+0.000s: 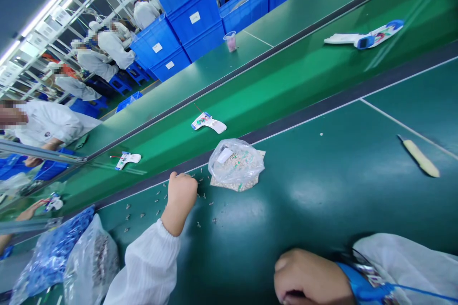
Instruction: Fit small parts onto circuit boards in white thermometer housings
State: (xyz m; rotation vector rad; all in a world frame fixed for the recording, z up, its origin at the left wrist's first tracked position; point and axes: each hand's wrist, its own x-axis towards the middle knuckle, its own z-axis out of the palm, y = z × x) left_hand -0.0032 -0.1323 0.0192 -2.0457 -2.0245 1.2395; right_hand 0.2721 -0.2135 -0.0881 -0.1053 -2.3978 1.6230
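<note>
My left hand is closed, knuckles up, low over the green worktop. Small metal parts lie scattered around it, and its fingertips are hidden beneath the hand. Just to its right sits a clear plastic bag of small pale and green pieces. My right hand is curled near the bottom edge, with a blue strap and cord at the wrist. Whatever its fingers may hold is out of sight.
Beyond the worktop runs a green belt carrying white gun-shaped parts. A screwdriver-like tool lies at right. Full bags stand lower left. Blue crates and a plastic cup are beyond; a co-worker sits at left.
</note>
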